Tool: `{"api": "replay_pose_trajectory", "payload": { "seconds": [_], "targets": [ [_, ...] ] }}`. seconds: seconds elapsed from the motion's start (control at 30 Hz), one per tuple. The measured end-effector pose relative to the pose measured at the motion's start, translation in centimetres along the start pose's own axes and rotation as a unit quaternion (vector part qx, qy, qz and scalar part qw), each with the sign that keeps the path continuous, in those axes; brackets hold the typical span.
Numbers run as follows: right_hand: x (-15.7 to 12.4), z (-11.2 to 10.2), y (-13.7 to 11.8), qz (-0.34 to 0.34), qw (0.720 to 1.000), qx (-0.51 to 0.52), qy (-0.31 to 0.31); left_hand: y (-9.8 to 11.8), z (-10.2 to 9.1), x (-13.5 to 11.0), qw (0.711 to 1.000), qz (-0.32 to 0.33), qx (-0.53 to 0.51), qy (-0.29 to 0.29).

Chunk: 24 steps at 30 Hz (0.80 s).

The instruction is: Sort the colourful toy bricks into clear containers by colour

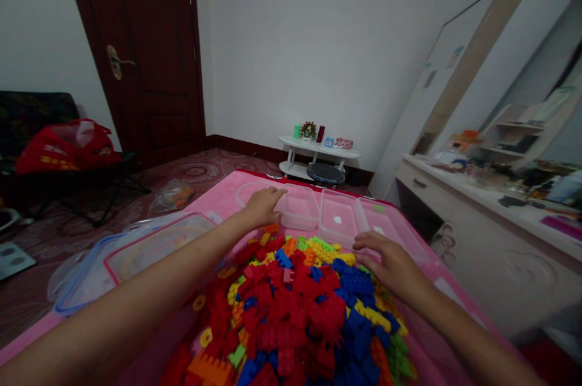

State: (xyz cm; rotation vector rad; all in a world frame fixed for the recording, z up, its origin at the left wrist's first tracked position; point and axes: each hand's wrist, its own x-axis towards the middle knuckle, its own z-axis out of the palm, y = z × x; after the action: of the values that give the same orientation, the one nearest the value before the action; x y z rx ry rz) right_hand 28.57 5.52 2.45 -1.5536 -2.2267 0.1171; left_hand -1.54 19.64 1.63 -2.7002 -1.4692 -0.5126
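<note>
A big heap of plastic building bricks [300, 307], mostly red with blue, yellow, green and orange ones, lies on a pink cloth [213, 198]. My left hand [262, 205] reaches past the heap's far edge, fingers stretched flat, touching the rim of a clear plastic container [297, 211]. My right hand [391, 262] rests palm down with fingers spread on the heap's right side, over blue bricks. Beyond it stand two more clear containers [342, 217] [391, 225] in the same row. Neither hand holds anything.
Clear lids with blue and red rims [136, 249] lie at the left. A white desk [482, 216] with clutter runs along the right. A low white table [318, 146] and a stool [325, 173] stand by the far wall, a dark door [145, 53] at the left.
</note>
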Motion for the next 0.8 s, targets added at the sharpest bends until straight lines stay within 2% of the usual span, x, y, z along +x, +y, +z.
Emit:
{"api": "replay_pose_trajectory", "payload": {
  "seconds": [0.03,0.1,0.23,0.43,0.57,0.7,0.8],
  "targets": [
    [1.0,0.3,0.4,0.004,1.000,-0.015,0.003,0.8,0.2,0.2,1.000,0.015,0.005,0.010],
    [2.9,1.0,1.1,0.024,0.998,-0.050,-0.005,2.4,0.8,0.9,0.999,0.043,0.010,-0.012],
    [5.4,2.8,2.1,0.097,0.982,-0.136,-0.087,4.2,2.4,2.3,0.994,0.065,0.030,-0.088],
    [6.4,3.8,2.8,0.123,0.964,-0.168,-0.163,3.8,2.2,3.2,0.985,0.083,0.010,-0.151],
    [6.3,3.9,2.6,0.113,0.963,-0.171,-0.175,3.5,1.8,2.9,0.978,0.122,0.010,-0.170],
    [6.1,3.9,2.3,0.109,0.965,-0.169,-0.169,3.1,1.5,2.7,0.977,0.141,0.004,-0.159],
    [5.7,3.4,2.4,0.103,0.969,-0.153,-0.163,2.1,0.6,2.5,0.989,0.121,-0.042,-0.074]
  ]
}}
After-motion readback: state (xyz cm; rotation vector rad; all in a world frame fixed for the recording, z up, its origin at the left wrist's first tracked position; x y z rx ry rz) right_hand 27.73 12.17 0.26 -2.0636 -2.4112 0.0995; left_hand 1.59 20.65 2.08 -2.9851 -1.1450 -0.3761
